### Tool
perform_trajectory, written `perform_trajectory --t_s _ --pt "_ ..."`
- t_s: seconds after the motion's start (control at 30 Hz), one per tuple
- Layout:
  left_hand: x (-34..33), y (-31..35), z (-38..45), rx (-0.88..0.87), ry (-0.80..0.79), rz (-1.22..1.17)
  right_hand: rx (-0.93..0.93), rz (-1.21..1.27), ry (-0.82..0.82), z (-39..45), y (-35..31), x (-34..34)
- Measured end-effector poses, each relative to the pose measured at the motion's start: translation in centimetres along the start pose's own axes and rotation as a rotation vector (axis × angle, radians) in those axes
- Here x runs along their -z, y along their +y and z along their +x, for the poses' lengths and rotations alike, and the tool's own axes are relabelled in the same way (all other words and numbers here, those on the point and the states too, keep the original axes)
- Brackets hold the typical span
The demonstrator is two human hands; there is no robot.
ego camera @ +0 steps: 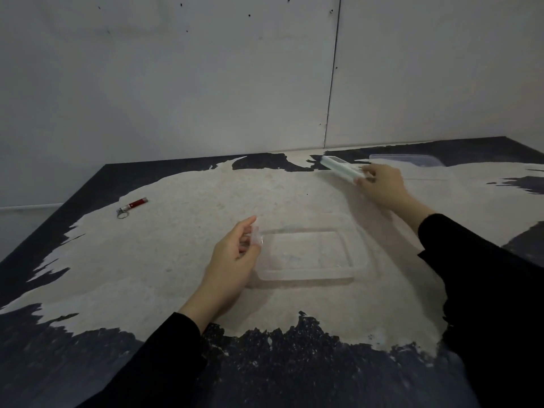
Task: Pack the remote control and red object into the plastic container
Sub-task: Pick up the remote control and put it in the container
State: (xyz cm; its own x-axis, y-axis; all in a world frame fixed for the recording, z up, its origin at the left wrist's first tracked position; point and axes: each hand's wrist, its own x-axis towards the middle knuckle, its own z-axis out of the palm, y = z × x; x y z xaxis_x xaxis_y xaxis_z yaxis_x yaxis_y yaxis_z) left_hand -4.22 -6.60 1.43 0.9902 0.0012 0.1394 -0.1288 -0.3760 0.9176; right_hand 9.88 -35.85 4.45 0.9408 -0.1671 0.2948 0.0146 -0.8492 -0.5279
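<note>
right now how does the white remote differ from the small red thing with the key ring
The long white remote control is gripped at its near end by the right hand, far right on the table; the short red cylinder with a metal key ring lies untouched, far left. The remote is much longer. Both are still outside the clear plastic container.

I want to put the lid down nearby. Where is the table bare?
Bare patches: between the red object and the plastic container, and in front of the container. Busier at the far right, around the right hand, remote control and lid.
</note>
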Motion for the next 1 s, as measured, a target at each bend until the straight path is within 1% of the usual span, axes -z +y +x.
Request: perform_trajectory --t_s 0.13,0.23,0.3,0.37,0.43,0.6,0.77,0.83,0.9,0.97,1.0 --pt "-0.1 0.2 -0.1 -0.015 0.003 -0.01 0.226 0.169 -0.108 -4.8 -1.5 3.4" --pt "0.0 0.2 -0.2 -0.024 -0.002 0.001 0.387 0.215 -0.265 -8.4 -2.8 5.3" --pt "-0.1 0.3 -0.3 -0.03 -0.013 0.012 0.472 0.167 -0.385 -10.2 -3.4 5.3" --pt "-0.1 0.4 -0.6 -0.036 -0.014 0.019 0.568 0.021 -0.435 -11.4 -3.8 4.6" --pt "-0.2 0.4 -0.6 -0.045 -0.011 0.026 0.613 -0.085 -0.438 -11.7 -4.0 3.9" --pt "0.0 0.3 -0.5 -0.068 -0.011 0.051 0.619 -0.167 -0.428 -11.6 -5.7 2.6" --pt "0.0 0.0 -0.3 -0.08 -0.005 0.061 0.538 -0.181 -0.43 -11.8 -6.6 1.0" --pt "0.0 -0.1 -0.2 -0.077 0.002 0.051 0.535 -0.173 -0.414 -11.9 -6.4 0.7" --pt "0.1 -0.2 -0.2 -0.077 0.003 0.043 0.564 -0.164 -0.371 -12.0 -6.2 0.7" --pt "0.0 -0.1 -0.2 -0.075 -0.004 0.027 0.603 -0.114 -0.26 -12.1 -6.0 0.9" --pt "0.0 0.0 -0.2 -0.072 -0.003 0.016 0.606 -0.052 -0.184 -12.0 -5.9 0.9"
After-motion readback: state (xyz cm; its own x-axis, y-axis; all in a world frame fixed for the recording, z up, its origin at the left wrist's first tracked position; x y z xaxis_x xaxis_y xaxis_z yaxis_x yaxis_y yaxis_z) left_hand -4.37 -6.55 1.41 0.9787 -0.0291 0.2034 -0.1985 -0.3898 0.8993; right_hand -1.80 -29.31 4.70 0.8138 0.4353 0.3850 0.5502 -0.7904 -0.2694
